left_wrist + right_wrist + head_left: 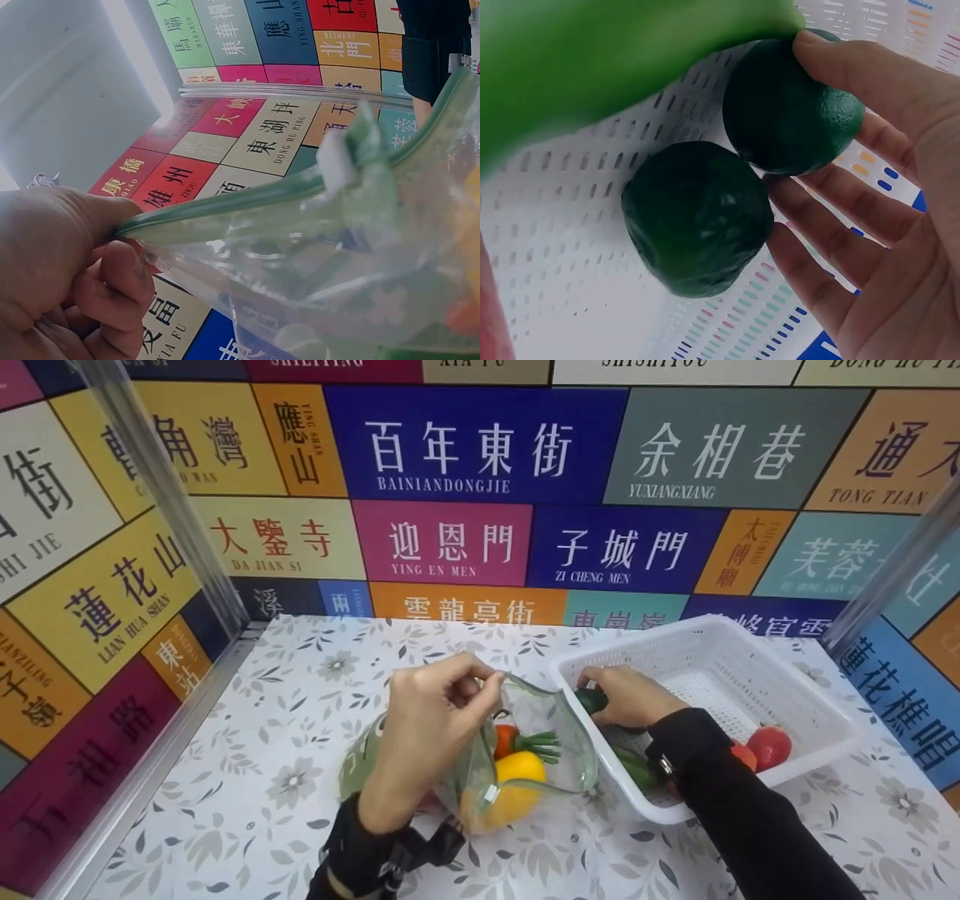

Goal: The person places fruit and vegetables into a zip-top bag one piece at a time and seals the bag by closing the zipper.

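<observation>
Currently, we enter the step in hand, as we judge it, as picking dark green produce from a basket while a bag is held by its mouth.

Item: right hand point(634, 697), inside the white perforated basket point(817, 712); thumb on one dark green fruit point(787, 112), fingers behind and under it. We record a grip; whether it bears the weight, we cannot tell.

Item: second dark green fruit point(697, 221), just beside the first, other fingertips against or very near it.

Item: long green vegetable point(630, 60), also in the basket.

Item: left hand point(427, 724), pinching the bag's rim between thumb and forefinger.

Item: clear bag point(367, 761), green-rimmed, on the desk point(285, 780) left of the basket, mouth parted; within, a yellow vegetable point(517, 780) and an orange-red one point(506, 741) with green stalks.

Next move, by our judgement: firm hold on one fruit, a lift clear of the basket wall, the bag's mouth kept wide.

Views compared: the right wrist gives us both dark fruits, where the head view shows one, partly covered; the left wrist enlarges the white slider point(335, 161); the head view alone shows us a clear tomato point(769, 747).
</observation>
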`<action>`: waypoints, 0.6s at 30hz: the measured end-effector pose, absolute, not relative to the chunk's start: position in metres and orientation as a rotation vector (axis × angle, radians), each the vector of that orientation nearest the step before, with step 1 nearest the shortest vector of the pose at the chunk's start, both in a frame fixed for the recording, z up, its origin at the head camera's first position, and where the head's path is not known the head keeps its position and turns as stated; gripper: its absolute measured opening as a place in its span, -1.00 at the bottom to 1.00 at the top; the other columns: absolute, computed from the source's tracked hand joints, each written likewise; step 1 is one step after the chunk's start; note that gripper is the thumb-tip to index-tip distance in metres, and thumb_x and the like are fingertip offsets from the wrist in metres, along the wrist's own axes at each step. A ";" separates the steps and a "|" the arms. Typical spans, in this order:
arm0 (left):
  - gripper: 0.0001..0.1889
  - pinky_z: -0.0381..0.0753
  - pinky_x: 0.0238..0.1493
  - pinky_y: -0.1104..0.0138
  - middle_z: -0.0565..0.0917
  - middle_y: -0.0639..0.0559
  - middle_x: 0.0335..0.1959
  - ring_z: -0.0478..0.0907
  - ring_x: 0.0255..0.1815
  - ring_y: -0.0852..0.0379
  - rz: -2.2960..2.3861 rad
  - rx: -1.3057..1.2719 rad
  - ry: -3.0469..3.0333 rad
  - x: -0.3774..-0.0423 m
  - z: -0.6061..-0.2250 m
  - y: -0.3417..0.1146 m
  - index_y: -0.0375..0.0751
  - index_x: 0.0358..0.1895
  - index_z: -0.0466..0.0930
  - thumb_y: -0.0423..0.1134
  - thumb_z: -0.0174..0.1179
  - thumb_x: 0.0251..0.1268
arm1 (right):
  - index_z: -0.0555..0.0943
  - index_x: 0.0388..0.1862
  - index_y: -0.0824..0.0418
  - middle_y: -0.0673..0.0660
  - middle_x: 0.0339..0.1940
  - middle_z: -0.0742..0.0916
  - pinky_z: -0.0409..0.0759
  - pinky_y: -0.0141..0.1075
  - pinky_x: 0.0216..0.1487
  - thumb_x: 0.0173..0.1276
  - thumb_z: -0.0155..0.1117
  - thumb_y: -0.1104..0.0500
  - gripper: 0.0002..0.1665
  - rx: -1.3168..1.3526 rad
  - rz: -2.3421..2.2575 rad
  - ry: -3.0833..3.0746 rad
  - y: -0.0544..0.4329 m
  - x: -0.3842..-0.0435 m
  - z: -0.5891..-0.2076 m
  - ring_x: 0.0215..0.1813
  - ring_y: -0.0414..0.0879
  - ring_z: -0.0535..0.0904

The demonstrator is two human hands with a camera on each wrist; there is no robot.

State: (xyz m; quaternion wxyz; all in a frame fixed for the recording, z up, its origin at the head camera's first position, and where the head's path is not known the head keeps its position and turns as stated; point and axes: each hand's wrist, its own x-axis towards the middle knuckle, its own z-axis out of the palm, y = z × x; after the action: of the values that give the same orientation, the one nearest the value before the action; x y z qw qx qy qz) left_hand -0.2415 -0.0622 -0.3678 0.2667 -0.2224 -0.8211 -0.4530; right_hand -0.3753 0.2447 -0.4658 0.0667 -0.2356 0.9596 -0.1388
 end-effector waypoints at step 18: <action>-0.89 0.56 -0.49 0.47 0.64 0.09 -0.63 0.44 -0.62 0.29 -1.203 -0.611 -2.190 -0.242 -0.369 -0.062 -0.17 -0.35 0.80 -0.34 0.40 0.38 | 0.62 0.20 0.29 0.40 0.03 0.80 0.78 0.12 0.04 0.24 0.64 0.04 -0.36 -0.524 -0.772 2.948 0.281 -0.362 -0.450 0.07 0.27 0.76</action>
State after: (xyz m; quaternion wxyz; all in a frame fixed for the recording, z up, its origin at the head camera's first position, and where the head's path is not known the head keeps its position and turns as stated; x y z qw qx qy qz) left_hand -0.2423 -0.0618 -0.3686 0.2810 -0.2281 -0.8171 -0.4487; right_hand -0.3621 0.2806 -0.4498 0.0247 -0.1693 0.9531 -0.2495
